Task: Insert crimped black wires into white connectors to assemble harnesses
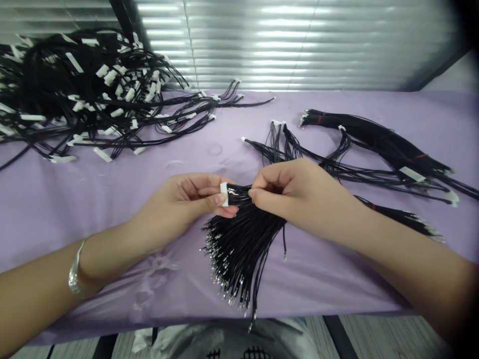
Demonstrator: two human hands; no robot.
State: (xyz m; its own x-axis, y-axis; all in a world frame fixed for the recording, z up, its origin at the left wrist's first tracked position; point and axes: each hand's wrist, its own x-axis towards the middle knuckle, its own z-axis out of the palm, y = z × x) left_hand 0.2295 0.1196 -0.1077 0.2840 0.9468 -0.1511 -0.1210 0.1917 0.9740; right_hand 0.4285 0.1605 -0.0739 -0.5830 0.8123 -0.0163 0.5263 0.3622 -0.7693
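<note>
Between the thumb and fingers of my left hand [198,197] is a white plug connector [224,194], held upright. Several black wires run into its right side. My right hand [288,192] pinches black wire just to the right of the connector; its fingertips hide the exact spot. Below both hands a fanned bundle of black wires [243,249] lies on the table, silver crimped terminals on its loose ends pointing toward me. A silver bracelet circles my left wrist.
A big tangled heap of black cables with white connectors [93,94] fills the back left. Wired harnesses [284,134] lie behind my right hand. A bundle tied with red bands [366,132] rests at the back right. Purple cloth [179,279] covers the table; blinds stand behind.
</note>
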